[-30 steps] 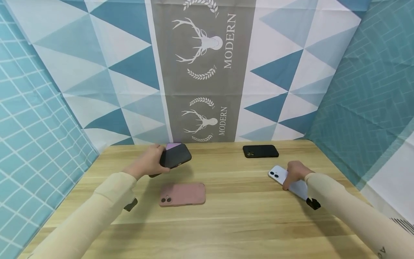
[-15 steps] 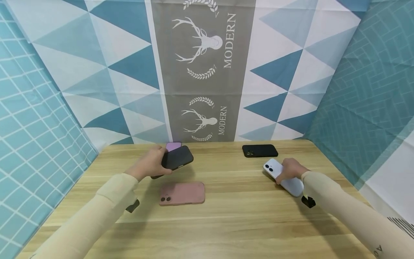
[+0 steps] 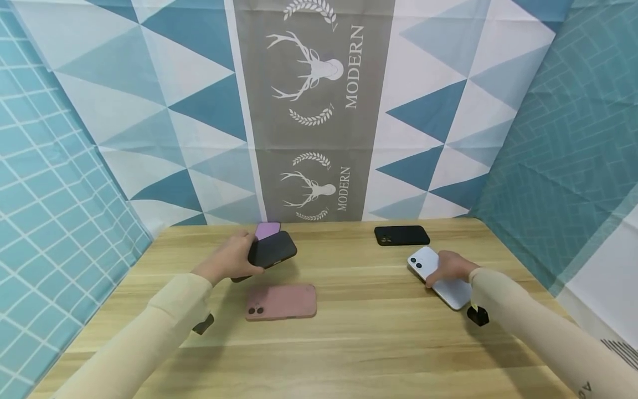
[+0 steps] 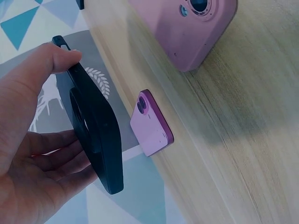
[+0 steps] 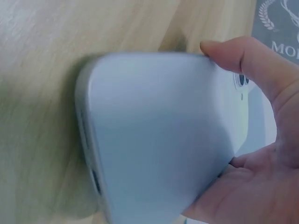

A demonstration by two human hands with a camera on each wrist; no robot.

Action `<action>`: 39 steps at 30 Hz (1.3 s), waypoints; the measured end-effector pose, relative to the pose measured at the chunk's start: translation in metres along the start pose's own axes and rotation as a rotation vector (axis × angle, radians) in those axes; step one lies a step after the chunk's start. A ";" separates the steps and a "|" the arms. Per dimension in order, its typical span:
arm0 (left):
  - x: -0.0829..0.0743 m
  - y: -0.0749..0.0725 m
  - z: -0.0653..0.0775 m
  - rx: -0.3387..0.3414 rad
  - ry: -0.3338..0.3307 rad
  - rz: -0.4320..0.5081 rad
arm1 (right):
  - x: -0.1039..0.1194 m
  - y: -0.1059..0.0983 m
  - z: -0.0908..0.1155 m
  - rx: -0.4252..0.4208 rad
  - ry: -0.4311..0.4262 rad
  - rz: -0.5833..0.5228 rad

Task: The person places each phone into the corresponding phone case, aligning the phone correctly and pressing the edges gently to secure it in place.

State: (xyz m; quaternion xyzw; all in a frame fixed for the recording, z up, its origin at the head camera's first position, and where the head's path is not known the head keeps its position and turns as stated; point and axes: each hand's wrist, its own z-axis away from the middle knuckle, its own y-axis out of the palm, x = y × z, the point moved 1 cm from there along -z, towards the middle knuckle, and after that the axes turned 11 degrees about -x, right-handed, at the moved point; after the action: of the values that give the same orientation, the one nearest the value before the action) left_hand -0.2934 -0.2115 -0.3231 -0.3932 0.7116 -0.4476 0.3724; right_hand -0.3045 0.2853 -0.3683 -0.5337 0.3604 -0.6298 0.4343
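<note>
Hands (image 3: 231,257) (image 3: 450,267) grip matte black phone (image 3: 274,249), round-cornered white phone (image 5: 159,130).

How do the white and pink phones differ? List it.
The white phone is gripped by the right hand; the pink phone lies untouched on the table. In the head view, the white phone points diagonally, the pink phone sideways. Both show two camera lenses.

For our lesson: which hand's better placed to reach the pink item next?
Probably the left hand, gripping a black case nearer the pink item; the right hand grips the white phone farther off.
</note>
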 end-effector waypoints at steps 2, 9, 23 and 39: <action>0.001 0.000 0.000 0.006 -0.005 0.003 | 0.000 -0.001 -0.001 0.044 0.045 -0.053; 0.007 -0.003 -0.001 0.010 -0.029 0.042 | 0.001 0.000 -0.006 0.222 0.175 -0.387; 0.012 -0.001 0.003 0.015 -0.025 0.025 | 0.016 -0.002 -0.011 0.420 0.213 -0.894; 0.006 0.005 0.003 0.077 0.055 -0.004 | 0.039 0.001 -0.005 0.365 0.244 -0.939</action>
State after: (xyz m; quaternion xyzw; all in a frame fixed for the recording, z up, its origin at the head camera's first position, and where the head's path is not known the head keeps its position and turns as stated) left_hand -0.2943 -0.2167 -0.3296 -0.3674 0.7030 -0.4862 0.3666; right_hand -0.3115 0.2489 -0.3561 -0.4762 0.0144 -0.8671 0.1455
